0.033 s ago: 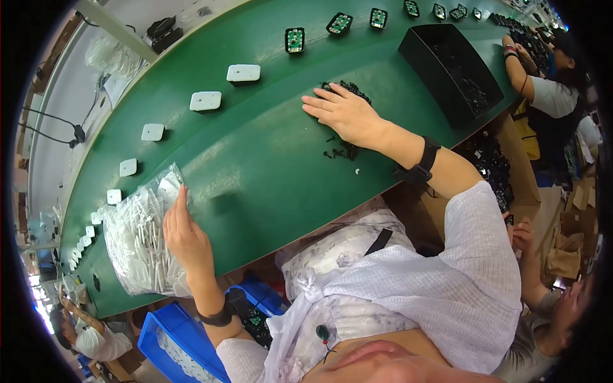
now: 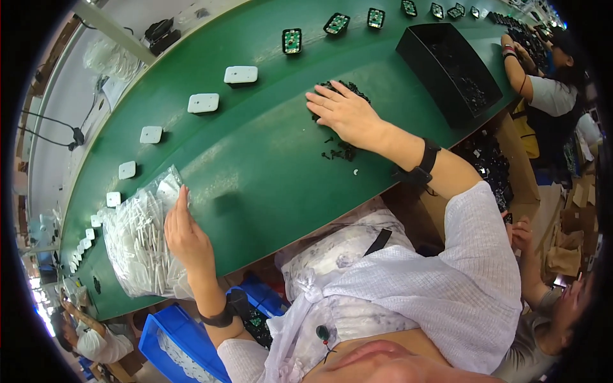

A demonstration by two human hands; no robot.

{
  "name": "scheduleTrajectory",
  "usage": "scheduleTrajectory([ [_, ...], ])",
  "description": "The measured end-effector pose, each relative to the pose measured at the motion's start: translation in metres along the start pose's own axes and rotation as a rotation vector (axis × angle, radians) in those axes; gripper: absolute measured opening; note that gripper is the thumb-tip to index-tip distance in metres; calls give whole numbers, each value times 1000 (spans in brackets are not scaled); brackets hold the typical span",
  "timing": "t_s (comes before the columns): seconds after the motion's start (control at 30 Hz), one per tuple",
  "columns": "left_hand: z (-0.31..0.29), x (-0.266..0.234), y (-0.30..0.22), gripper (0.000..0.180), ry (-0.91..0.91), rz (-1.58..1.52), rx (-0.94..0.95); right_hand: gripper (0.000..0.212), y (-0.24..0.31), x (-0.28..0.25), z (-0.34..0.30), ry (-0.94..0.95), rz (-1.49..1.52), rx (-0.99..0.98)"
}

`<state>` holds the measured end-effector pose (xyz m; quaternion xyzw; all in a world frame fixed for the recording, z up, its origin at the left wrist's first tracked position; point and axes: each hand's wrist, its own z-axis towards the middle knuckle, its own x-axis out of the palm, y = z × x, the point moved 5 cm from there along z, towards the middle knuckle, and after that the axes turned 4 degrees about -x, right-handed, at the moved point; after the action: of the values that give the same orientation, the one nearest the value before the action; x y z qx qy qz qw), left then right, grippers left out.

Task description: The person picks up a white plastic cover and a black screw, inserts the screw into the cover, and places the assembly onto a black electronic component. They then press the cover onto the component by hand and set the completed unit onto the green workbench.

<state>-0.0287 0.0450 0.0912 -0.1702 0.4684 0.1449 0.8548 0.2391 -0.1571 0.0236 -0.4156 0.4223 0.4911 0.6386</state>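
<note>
My right hand point(image 2: 348, 115) lies flat with spread fingers on a loose pile of small black parts point(image 2: 338, 152) on the green belt point(image 2: 255, 172); it holds nothing. A black strap circles that wrist. My left hand point(image 2: 185, 236) stands edge-on with straight fingers against the right side of a clear plastic bag of white parts point(image 2: 134, 249), near the belt's front edge. It touches the bag without closing on it.
White rectangular plates point(image 2: 204, 103) run in a row along the belt's far side, followed by black units with green boards point(image 2: 292, 40). A black tray point(image 2: 447, 70) sits to the right. A blue bin point(image 2: 185, 351) stands below. Other people work at the right point(image 2: 549, 89) and lower left point(image 2: 92, 335).
</note>
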Motion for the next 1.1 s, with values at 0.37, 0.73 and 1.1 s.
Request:
scheduleTrajectory([
  [0.37,34,86,-43,28,126,-903,-315,44,57,27,2,-199,257,-64],
  [0.73,51,115,-57,22,248,-1213,-471,39,-46,7,-49,-163,-68,236],
  [1.1,56,156,-51,18,321,-1442,-635,39,-105,31,-3,-74,110,201],
])
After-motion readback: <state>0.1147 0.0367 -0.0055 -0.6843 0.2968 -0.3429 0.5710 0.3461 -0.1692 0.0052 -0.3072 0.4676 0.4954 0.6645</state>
